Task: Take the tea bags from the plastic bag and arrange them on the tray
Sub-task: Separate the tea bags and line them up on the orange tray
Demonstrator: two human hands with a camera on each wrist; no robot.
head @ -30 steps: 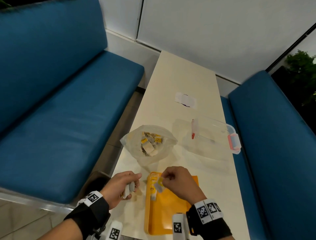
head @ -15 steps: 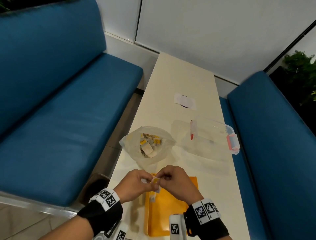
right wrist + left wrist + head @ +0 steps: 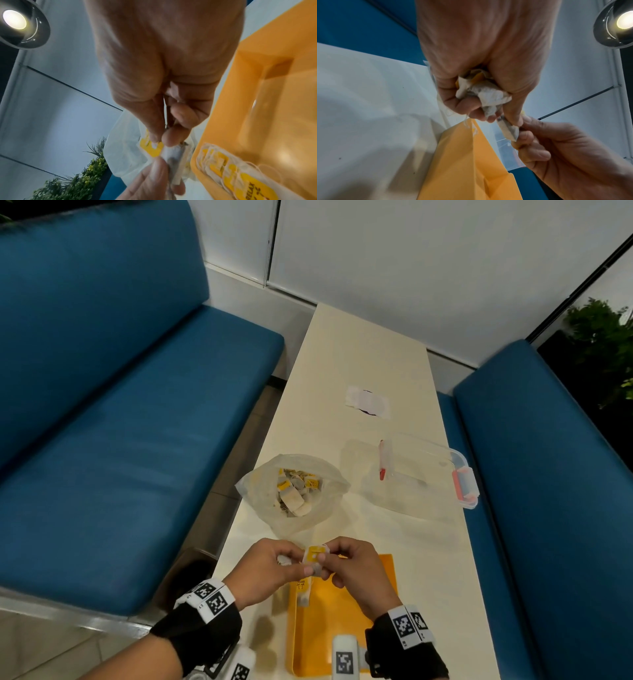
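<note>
Pinching one tea bag (image 3: 314, 556) — two hands (image 3: 356, 570).

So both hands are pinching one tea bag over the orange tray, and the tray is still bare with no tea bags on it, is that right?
Not quite. The orange plastic tray already holds a row of yellow-tagged paper tea bags, as the right wrist view shows. The left hand and right hand do pinch one tea bag over it.

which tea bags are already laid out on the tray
The overlapping row of tea bags along the yellow tray's left edge. The others are still piled in the plastic bag or held in the hands.
</note>
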